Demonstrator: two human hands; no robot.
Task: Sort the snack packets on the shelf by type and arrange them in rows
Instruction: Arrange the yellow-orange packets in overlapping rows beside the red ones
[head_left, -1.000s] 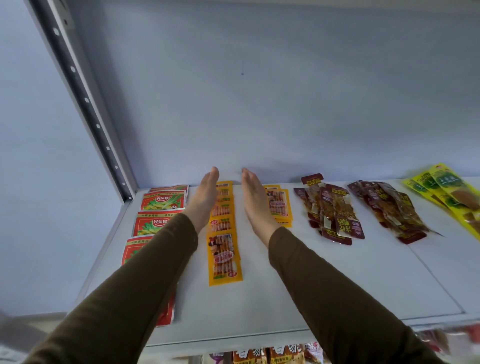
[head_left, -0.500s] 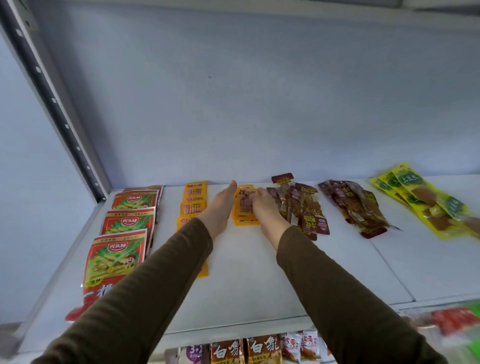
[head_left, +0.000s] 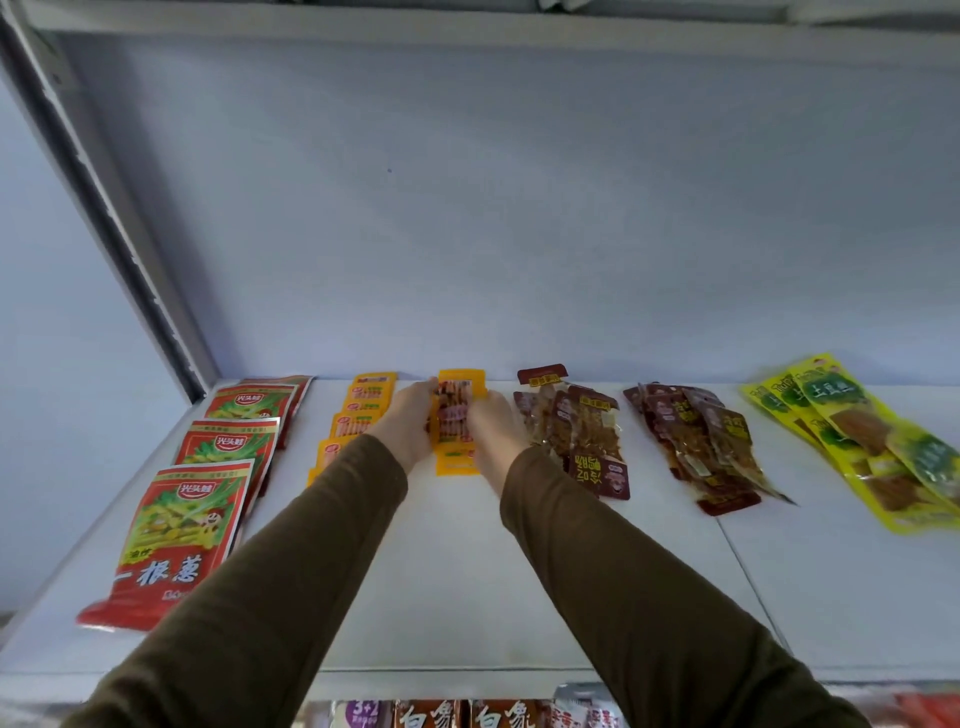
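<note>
"一根葱" on the nearest red packet (head_left: 171, 540), "白象" on lower-shelf packets (head_left: 470, 716), "3+2" on a purple packet (head_left: 361, 713)

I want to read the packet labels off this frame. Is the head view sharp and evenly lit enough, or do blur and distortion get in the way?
In the head view, the near red packets read clearly. The orange stack between the left hand and right hand is soft. The yellow-green packets smear toward the right edge. Wide-angle bending slants the shelf post. Light is flat and dim, with no glare.
</note>
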